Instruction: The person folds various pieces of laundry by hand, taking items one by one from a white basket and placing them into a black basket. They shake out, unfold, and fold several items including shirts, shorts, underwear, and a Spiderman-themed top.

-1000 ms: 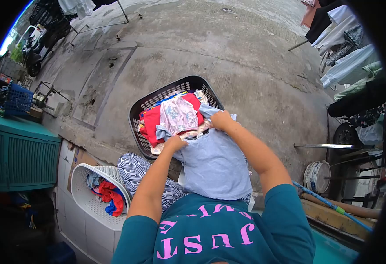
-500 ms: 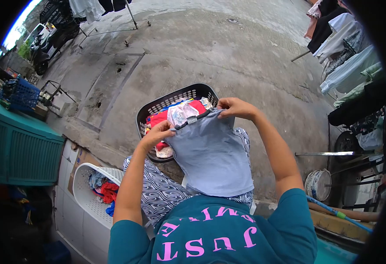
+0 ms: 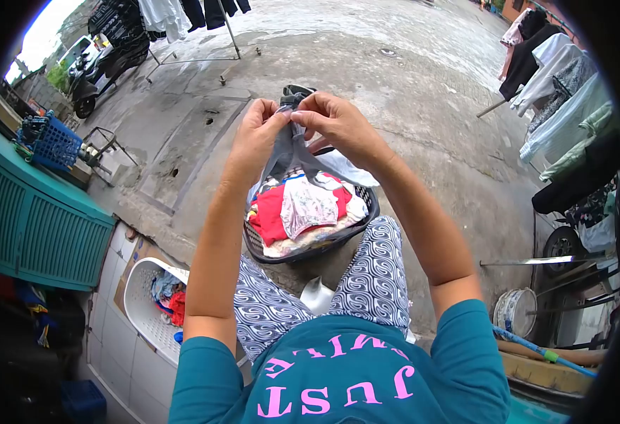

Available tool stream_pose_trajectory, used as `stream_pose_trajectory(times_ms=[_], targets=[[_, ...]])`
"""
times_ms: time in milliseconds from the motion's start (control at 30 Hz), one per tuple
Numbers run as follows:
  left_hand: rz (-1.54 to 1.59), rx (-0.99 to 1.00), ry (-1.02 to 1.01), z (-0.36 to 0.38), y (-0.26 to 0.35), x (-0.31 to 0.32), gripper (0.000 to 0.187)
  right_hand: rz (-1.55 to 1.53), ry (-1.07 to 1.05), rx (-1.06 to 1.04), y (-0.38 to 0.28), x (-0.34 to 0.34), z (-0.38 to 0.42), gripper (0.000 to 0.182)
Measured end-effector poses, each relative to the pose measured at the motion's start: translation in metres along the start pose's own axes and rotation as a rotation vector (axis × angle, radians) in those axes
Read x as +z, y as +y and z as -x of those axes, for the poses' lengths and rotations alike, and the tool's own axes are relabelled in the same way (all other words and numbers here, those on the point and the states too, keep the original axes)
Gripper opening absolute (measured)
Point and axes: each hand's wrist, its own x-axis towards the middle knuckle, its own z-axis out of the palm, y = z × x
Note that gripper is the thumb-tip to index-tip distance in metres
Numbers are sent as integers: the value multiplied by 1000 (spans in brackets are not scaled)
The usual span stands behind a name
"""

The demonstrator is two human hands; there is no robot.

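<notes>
My left hand (image 3: 259, 134) and my right hand (image 3: 342, 127) are close together, fingers pinched on a thin grey shirt (image 3: 282, 157). The shirt's dark neckband (image 3: 296, 92) sticks up bunched past my fingertips, and its body hangs down from them. Below the hands stands a black laundry basket (image 3: 373, 215), just beyond my knees. Folded clothes lie in it, with a pale floral garment (image 3: 310, 205) on top and red cloth (image 3: 269, 215) beside it. The shirt's lower part covers the basket's far side.
At my left a white laundry basket (image 3: 140, 300) lies tilted with red and blue clothes inside. A teal louvred cabinet (image 3: 42, 212) and blue crate (image 3: 56, 141) stand farther left. Clothes hang on racks at the right and back left; a white bucket (image 3: 515, 311) sits at the right.
The shirt was spread flat over my lap. Both hands have moved forward and together, lifting it over the black basket and bunching its neckband. The basket's contents now show more fully.
</notes>
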Motion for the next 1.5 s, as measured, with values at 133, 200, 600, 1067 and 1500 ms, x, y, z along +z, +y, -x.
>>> stream_pose_trajectory(times_ms=[133,200,600,1067,1500], targets=[[96,90,40,8,32,8,12,298,44,-486,-4,3,-3,19],[73,120,-13,14,40,10,13,712,192,-795,-11,-1,-3,31],[-388,915,180,59,12,6,48,583,-342,-590,-65,-12,-4,24],[-504,524,45,103,-81,13,34,742,-339,-524,-111,-37,1,24],[-107,-32,135,109,-100,-115,13,451,-230,6,-40,-119,-12,21]])
